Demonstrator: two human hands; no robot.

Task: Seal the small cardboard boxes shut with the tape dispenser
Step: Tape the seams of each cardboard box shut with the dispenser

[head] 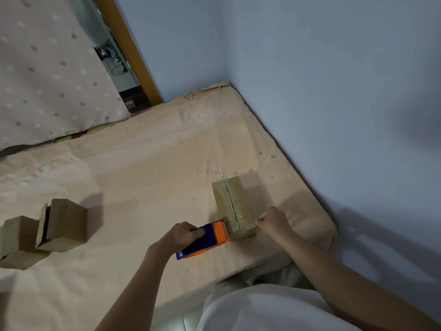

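A small cardboard box (232,204) lies on the beige mattress (143,163), its top flaps closed with a dark seam down the middle. My left hand (182,235) grips a blue and orange tape dispenser (205,238) whose orange end touches the box's near left side. Clear tape stretches across the box's near end. My right hand (272,222) pinches the tape at the box's near right corner.
Several more cardboard boxes (64,224) sit at the left, one with its flaps ajar; another box (16,237) lies by the frame's left edge. A blue wall (334,115) borders the mattress on the right. A dotted quilt (47,68) lies at the back left.
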